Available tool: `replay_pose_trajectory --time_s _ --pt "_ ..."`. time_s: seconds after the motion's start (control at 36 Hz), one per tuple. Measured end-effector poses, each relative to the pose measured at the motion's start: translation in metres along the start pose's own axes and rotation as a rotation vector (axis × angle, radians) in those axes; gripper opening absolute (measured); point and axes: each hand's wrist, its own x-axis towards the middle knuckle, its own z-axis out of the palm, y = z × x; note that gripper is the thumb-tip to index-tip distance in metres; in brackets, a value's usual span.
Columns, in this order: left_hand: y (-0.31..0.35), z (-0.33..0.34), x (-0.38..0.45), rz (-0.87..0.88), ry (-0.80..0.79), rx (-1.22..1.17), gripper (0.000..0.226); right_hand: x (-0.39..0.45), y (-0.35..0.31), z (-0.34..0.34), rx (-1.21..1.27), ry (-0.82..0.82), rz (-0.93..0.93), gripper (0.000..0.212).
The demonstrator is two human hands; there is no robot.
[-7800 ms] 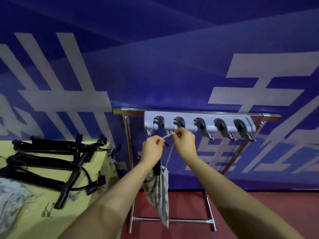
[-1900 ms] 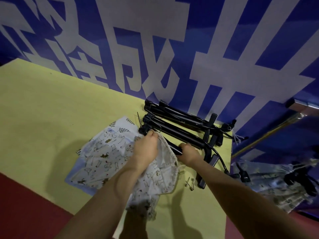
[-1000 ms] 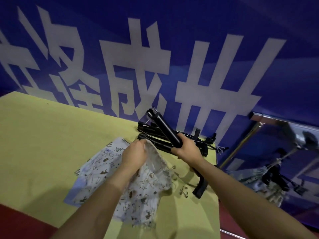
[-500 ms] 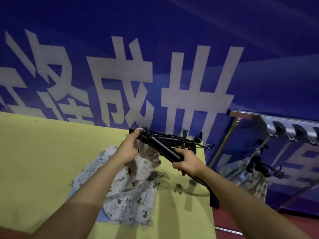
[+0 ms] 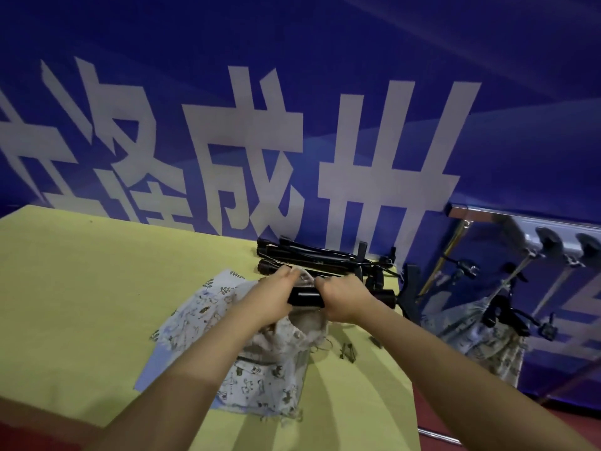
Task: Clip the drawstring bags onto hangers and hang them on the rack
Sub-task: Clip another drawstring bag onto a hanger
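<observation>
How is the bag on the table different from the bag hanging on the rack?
The bag on the table is crumpled on the yellow table; the bag on the rack dangles above the floor. The table bag is still being fitted: the left hand and right hand hold its top edge against a black hanger. The rack bag already hangs from its own hanger, untouched. Both are pale printed cloth.

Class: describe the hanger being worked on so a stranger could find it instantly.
Start at the yellow table below the blue banner. At its far right edge lies a stack of black hangers. Yours is the black hanger lifted off the stack, held by both hands over a printed drawstring bag.
</observation>
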Motion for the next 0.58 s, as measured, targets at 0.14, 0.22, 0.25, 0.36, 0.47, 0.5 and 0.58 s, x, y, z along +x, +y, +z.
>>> replay_pose_trajectory --time_s 0.14,0.22,0.25,0.36,0.47,0.5,0.58 --pt "0.021 0.003 -0.001 0.021 0.104 0.41 0.042 0.006 -0.005 -0.012 -0.118 0.097 -0.099 0.029" --pt "0.023 0.007 0.001 -0.033 0.142 0.45 0.041 0.007 -0.003 -0.014 -0.148 0.18 -0.121 0.023" --pt "0.022 0.008 0.002 -0.05 0.142 0.447 0.041 0.007 -0.001 -0.013 -0.165 0.255 -0.142 0.023" --pt "0.014 0.008 0.004 -0.102 0.176 0.39 0.041 0.002 0.008 -0.007 -0.137 0.62 -0.2 0.035" --pt "0.007 0.004 0.002 -0.14 0.26 0.334 0.044 -0.011 0.007 0.004 -0.046 0.783 -0.171 0.018" --pt "0.006 0.002 0.001 -0.135 0.32 0.301 0.044 -0.014 0.007 0.01 -0.017 0.752 -0.144 0.017" --pt "-0.001 -0.001 -0.002 -0.08 0.419 0.228 0.044 -0.021 0.004 0.023 0.208 0.545 0.021 0.029"
